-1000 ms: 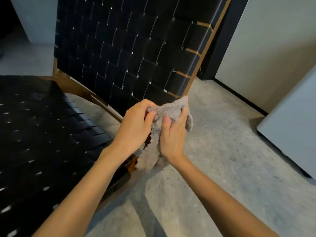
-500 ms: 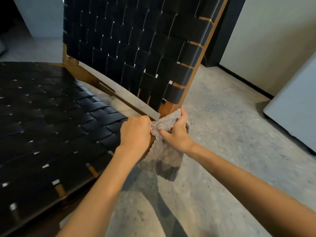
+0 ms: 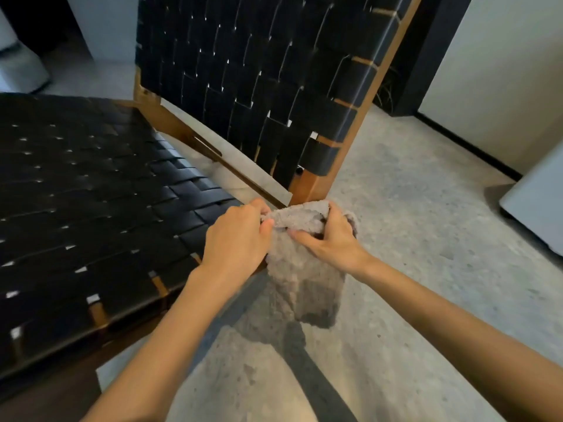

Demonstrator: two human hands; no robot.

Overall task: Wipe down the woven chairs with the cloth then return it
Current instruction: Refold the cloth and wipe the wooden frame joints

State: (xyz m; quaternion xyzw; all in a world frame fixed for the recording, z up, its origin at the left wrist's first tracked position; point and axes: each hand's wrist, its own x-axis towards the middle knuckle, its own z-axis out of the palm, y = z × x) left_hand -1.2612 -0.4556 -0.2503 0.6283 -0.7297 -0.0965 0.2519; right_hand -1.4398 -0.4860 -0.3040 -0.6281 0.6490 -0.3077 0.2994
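A grey fluffy cloth [image 3: 304, 269] hangs between both hands just off the chair's near right corner. My left hand [image 3: 237, 239] grips its upper left edge, fingers curled round it. My right hand [image 3: 329, 239] pinches the upper right part, thumb on the front. The woven chair has a black strap seat [image 3: 91, 208] on the left and an upright black woven backrest [image 3: 259, 80] in a brown wooden frame [image 3: 359, 123]. The cloth's lower end dangles over the floor.
Grey speckled concrete floor [image 3: 411, 208] spreads to the right and below. A pale cabinet or appliance [image 3: 539, 202] stands at the right edge. A light wall with a dark baseboard [image 3: 502, 71] runs behind it. A dark vertical post [image 3: 426, 50] stands behind the backrest.
The view has shifted so more of the seat shows. Both hands have stayed on the cloth and spread it, so it now hangs longer below them.
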